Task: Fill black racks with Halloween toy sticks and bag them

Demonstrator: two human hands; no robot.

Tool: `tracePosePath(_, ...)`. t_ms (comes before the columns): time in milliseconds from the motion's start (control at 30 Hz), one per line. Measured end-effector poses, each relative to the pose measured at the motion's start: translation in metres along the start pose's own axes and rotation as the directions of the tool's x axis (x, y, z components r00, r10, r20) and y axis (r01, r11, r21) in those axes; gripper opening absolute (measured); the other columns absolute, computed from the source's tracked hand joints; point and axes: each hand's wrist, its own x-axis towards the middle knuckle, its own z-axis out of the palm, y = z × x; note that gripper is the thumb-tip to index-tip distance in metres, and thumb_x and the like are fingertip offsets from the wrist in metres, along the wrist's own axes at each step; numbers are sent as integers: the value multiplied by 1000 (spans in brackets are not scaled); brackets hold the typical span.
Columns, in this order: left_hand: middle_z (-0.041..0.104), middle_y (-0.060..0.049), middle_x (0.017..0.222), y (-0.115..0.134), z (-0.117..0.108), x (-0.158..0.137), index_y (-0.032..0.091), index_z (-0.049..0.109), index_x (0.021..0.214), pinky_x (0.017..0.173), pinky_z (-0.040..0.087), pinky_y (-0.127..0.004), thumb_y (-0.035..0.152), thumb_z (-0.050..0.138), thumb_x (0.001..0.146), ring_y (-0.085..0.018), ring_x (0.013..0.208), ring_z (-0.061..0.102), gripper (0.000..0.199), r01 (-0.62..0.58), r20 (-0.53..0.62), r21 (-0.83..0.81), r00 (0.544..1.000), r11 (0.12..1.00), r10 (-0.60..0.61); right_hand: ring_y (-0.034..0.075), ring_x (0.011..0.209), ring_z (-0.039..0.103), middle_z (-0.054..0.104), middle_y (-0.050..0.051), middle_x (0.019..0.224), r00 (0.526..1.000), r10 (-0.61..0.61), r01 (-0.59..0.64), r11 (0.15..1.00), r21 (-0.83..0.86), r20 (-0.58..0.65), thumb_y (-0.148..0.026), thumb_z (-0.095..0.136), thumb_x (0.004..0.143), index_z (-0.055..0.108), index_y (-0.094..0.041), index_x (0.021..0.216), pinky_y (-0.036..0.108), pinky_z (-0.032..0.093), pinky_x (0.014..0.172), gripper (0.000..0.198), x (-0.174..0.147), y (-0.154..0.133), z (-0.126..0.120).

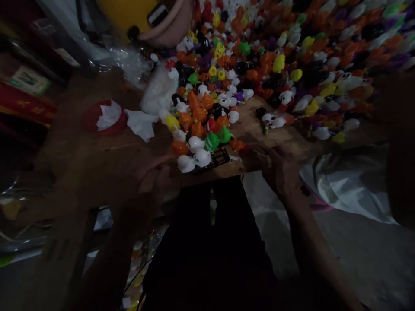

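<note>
A black grid tray (219, 158) lies at the table's front edge, with small plastic toy figures standing packed in and behind it: white ones (202, 158), green ones (212, 141) and orange ones (197, 129). My left hand (157, 172) is at the left of this group, dark and smeared, so its fingers cannot be read. On the other side, my right hand (280, 170) reaches in over the edge. Its fingers look closed at the end of an orange toy figure (237, 144) lying on its side; darkness blurs the exact grip.
A large heap of mixed toy figures (311, 77) covers the table's back and right. To the left are a red bowl (118, 123) with white paper and a loose paper piece (142, 125). A pink tub (171, 28) stands behind. White sacking (350, 181) hangs at right.
</note>
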Motion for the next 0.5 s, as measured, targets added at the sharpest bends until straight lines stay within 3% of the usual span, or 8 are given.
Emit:
tracePosePath(33, 75, -2, 122, 12, -7, 14, 27, 68, 124, 113, 49, -50, 47, 45, 105, -28, 121, 68, 36, -16, -20, 14, 1000, 1000, 16, 28, 92, 67, 71, 13, 108, 1000, -4, 3, 1000, 11, 22, -33, 50, 101, 73, -22, 123, 39, 50, 80, 34, 2, -4, 6)
tracePosePath(100, 74, -1, 128, 37, -7, 43, 28, 70, 122, 119, 46, -48, 44, 48, 104, -27, 130, 63, 32, -182, -47, -46, 983, 982, 180, 28, 92, 66, 71, 15, 108, 997, -3, 0, 999, 32, 73, -29, 51, 100, 76, -19, 115, 37, 50, 77, 31, 8, -12, 20)
tracePosePath(200, 64, -6, 147, 56, 16, 74, 21, 69, 128, 118, 47, -56, 34, 56, 102, -35, 143, 54, 31, -333, -33, 3, 942, 943, 333, 26, 90, 67, 70, 16, 104, 994, -2, -6, 997, 81, 109, -29, 50, 100, 77, -15, 108, 35, 51, 74, 31, 14, -14, 35)
tracePosePath(267, 61, -9, 150, 54, 33, 80, 18, 69, 127, 116, 48, -60, 27, 59, 100, -39, 143, 53, 30, -347, -27, 49, 937, 936, 349, 25, 91, 68, 71, 15, 107, 998, -16, 9, 993, 120, 65, -33, 52, 102, 76, -16, 110, 34, 52, 74, 31, 12, -10, 37)
tracePosePath(333, 66, -10, 145, 46, 44, 80, 17, 70, 120, 115, 50, -58, 23, 58, 100, -37, 139, 57, 25, -343, -71, 25, 936, 939, 344, 24, 92, 69, 72, 13, 110, 999, -38, 34, 987, 156, 22, -37, 53, 102, 76, -19, 113, 32, 52, 74, 31, 6, -5, 36)
tracePosePath(500, 69, -7, 140, 36, 47, 78, 21, 69, 117, 121, 46, -53, 23, 55, 100, -29, 140, 58, 22, -302, -77, -42, 951, 953, 298, 24, 85, 69, 74, 10, 101, 997, 81, -80, 978, 192, 0, -31, 52, 97, 74, -20, 107, 34, 51, 70, 27, -2, -1, 28)
